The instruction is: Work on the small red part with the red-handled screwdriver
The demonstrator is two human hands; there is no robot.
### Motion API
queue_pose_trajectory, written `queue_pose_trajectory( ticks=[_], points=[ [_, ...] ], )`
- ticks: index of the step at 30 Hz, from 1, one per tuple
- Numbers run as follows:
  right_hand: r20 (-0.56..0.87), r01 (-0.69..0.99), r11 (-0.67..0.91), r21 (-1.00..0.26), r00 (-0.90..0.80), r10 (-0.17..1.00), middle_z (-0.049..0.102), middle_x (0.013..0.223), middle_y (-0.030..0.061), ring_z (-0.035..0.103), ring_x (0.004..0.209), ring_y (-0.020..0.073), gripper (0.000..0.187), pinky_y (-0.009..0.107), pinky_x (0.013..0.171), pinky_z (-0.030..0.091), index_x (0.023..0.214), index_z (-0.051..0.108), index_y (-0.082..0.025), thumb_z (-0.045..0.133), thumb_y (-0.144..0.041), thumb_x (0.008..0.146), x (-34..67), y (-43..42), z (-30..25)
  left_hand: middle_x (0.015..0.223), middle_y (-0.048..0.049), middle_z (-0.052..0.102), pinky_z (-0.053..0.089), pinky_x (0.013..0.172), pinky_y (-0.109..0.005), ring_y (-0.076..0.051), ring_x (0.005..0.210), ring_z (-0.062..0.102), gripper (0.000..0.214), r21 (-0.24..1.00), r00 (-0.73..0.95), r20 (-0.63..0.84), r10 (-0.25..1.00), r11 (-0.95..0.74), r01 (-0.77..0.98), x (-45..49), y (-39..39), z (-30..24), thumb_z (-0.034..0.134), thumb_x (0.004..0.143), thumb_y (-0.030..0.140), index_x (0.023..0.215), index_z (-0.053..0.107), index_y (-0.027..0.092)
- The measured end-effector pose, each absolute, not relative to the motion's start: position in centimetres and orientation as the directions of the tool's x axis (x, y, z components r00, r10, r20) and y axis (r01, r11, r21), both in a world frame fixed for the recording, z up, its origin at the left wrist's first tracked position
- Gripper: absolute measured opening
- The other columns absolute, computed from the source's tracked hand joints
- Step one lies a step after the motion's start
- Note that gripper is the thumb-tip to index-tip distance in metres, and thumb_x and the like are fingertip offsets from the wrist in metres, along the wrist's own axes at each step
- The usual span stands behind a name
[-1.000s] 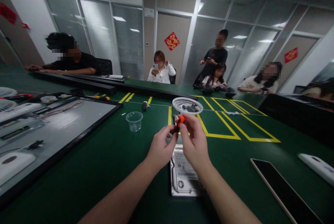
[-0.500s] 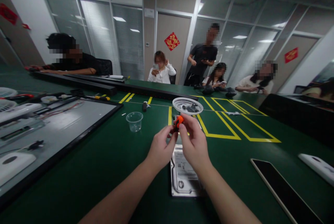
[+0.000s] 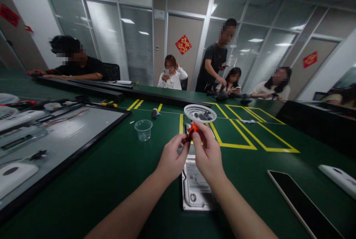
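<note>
Above a silver hard drive point(image 3: 194, 179) lying on the green table, my two hands meet at a small orange-and-black object point(image 3: 191, 130). It looks like a short tool handle, though its exact kind is unclear. My right hand point(image 3: 208, 150) pinches its orange part between thumb and fingers. From the left, my left hand point(image 3: 172, 156) has thumb and fingertips closed at its dark lower end. Just beyond the hands stands a white plastic basket point(image 3: 200, 119) with small dark parts in it. A clear plastic cup point(image 3: 143, 130) is to the left.
A large framed panel point(image 3: 83, 135) with cables and parts fills the left. On the right lie a black-screened phone point(image 3: 303, 202) and a white device point(image 3: 338, 179). Yellow tape point(image 3: 239, 145) marks boxes on the table. A long black bar point(image 3: 167, 100) crosses behind; several people are beyond.
The orange-and-black object has turned slightly between my fingers; my hands stay nearly in place. The standing person across the table has leaned forward and reached a hand down.
</note>
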State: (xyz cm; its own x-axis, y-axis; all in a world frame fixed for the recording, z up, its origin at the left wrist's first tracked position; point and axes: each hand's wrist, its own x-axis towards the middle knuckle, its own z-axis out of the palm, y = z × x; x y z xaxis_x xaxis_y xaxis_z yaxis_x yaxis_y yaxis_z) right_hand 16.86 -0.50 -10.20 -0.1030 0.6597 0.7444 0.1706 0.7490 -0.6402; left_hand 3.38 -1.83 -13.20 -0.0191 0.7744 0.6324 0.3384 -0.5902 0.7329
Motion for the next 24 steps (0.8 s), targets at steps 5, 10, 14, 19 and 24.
queue_pose_trajectory(
  ticks=[5,10,14,19,24],
  points=[
    [0.754,0.262,0.744,-0.615,-0.080,0.652,0.069,0.123,0.0075,0.070,0.104,0.0233,0.032,0.044,0.094,0.059,0.132,0.064,-0.030,0.064,-0.028,0.101,16.97,-0.42,-10.19,0.109,-0.0047,0.072,0.051,0.082,-0.032,-0.020,0.096,0.068,0.032,0.694,-0.055,0.673,0.738,-0.604,0.392,3.35,-1.94,-13.23,0.068,0.089,0.012,0.119,0.063,0.022],
    [0.772,0.253,0.763,-0.595,-0.084,0.630,0.069,0.125,0.0078,0.068,0.111,0.0236,0.030,0.043,0.095,0.058,0.132,0.065,-0.029,0.061,-0.027,0.103,17.02,-0.62,-9.77,0.109,-0.0069,0.073,0.053,0.085,-0.034,-0.021,0.098,0.068,0.020,0.677,-0.012,0.674,0.738,-0.612,0.407,3.33,-1.96,-13.24,0.058,0.098,0.016,0.116,0.065,0.021],
    [0.735,0.159,0.738,-0.656,-0.088,0.672,0.070,0.129,0.0086,0.069,0.114,0.0240,0.031,0.045,0.100,0.058,0.135,0.064,-0.029,0.058,-0.026,0.104,16.77,-0.68,-9.91,0.116,-0.0095,0.072,0.053,0.092,-0.036,-0.023,0.107,0.068,0.024,0.686,0.005,0.662,0.749,-0.608,0.400,3.38,-1.99,-13.33,0.052,0.102,0.017,0.122,0.064,0.021],
    [0.746,0.238,0.735,-0.635,-0.059,0.664,0.069,0.123,0.0083,0.069,0.106,0.0234,0.030,0.044,0.095,0.059,0.130,0.063,-0.028,0.066,-0.028,0.100,16.75,-0.53,-10.24,0.109,-0.0066,0.071,0.053,0.084,-0.034,-0.022,0.098,0.068,0.032,0.655,-0.040,0.693,0.720,-0.606,0.451,3.51,-2.10,-13.26,0.067,0.088,0.012,0.118,0.061,0.021],
    [0.769,0.267,0.756,-0.598,-0.076,0.635,0.067,0.126,0.0085,0.067,0.110,0.0239,0.031,0.045,0.096,0.058,0.132,0.063,-0.028,0.064,-0.026,0.101,16.93,-0.67,-9.97,0.107,-0.0055,0.071,0.053,0.085,-0.032,-0.020,0.096,0.067,0.027,0.650,-0.024,0.697,0.717,-0.617,0.443,3.58,-2.13,-13.13,0.060,0.092,0.008,0.115,0.062,0.022]
  ],
)
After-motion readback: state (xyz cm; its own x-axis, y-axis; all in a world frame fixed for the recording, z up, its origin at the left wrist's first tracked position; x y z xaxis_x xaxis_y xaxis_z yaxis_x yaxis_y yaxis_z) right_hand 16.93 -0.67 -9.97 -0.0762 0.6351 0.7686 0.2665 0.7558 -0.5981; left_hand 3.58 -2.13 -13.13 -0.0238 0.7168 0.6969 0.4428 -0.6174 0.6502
